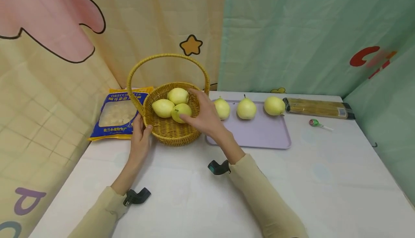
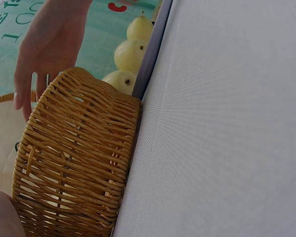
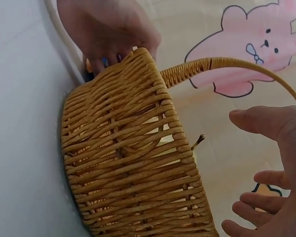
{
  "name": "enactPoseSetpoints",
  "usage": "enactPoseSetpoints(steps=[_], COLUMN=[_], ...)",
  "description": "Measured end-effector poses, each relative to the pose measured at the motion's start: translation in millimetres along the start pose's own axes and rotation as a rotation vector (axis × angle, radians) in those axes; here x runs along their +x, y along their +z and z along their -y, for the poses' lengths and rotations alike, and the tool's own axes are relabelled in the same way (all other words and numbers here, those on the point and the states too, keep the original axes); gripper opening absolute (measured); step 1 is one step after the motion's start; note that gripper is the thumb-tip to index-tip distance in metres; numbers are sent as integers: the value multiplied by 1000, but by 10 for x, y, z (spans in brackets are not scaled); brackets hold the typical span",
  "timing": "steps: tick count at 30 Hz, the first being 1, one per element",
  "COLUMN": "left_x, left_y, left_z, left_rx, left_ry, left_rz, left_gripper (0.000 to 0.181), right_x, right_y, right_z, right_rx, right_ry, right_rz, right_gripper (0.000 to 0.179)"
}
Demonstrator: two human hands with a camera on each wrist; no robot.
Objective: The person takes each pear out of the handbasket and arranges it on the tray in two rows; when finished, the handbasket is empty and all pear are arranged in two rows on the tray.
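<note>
The wicker basket [image 1: 175,137], holding three pears [image 1: 178,96], meets the left hand [image 1: 140,139] at its left side, grip unclear; the right hand [image 1: 207,115], fingers spread and empty, hovers over its right rim. Rightward, a lilac tray [image 1: 256,133] bears three more pears [image 1: 246,109] along the desk [image 1: 181,187]'s far edge; a blue bag [image 1: 118,115] occupies its far left corner, a lollipop [image 1: 313,122] and long packet [image 1: 319,108] its far right.

The right hand [image 1: 206,114] partly hides a pear [image 1: 223,109], a basket [image 1: 173,140] overlaps a bag [image 1: 117,114]; a label [image 1: 342,112] is illegibly small.
</note>
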State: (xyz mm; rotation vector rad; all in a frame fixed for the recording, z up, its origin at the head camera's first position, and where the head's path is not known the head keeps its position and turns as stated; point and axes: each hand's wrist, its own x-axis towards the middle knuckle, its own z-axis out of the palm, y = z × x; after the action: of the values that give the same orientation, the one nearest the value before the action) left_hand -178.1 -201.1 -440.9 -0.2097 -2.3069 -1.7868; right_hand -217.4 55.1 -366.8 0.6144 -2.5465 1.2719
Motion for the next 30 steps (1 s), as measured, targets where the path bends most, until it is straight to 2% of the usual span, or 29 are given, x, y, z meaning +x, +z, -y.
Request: enactPoseSetpoints(steps=[4,9,17,25,30], left_x=[11,45,44,15,10], left_y=[-20,-10,19,22,22], left_z=[-28,-39,-6,9,-8], left_rx=[10,4,4,10,3], left_ry=[-4,21,20,16,22], left_rz=[-12,-7,-11,-19,-16], left_gripper=[65,64,64,63,64], right_x=[72,105,89,85,70], right_y=[51,85,152,181,223], right_z=[50,39,-48,-50,-31], right_rx=[11,-7,-22,-50,-108], right_ry=[23,18,35,49,57], right_rz=[15,32,99,113,128], right_gripper=[86,86,85,82,79])
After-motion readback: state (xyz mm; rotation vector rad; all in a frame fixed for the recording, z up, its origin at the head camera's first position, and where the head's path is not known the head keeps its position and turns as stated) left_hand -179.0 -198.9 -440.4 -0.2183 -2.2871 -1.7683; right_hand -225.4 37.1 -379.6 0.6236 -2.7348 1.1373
